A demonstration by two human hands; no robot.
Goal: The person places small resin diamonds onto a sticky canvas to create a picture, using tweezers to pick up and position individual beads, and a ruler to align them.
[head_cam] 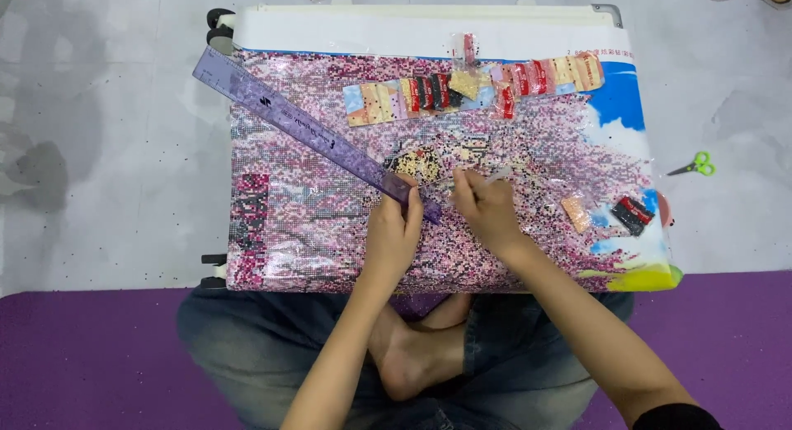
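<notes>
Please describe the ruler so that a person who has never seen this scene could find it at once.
Look at the large pink bead picture lying in front of the seated person. A long ruler runs slantwise across its upper left part, from the top left corner down to the left hand, which presses its lower end. It is the only long, straight, see-through purple thing there.

Home floor: grey tiles (99, 150), purple mat (82, 356), bead-mosaic canvas (330, 232) on suitcase (412, 22).

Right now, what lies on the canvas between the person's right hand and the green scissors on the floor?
In the head view, between the right hand and the green scissors lie an orange bead packet and a red-black packet, on the canvas.
</notes>
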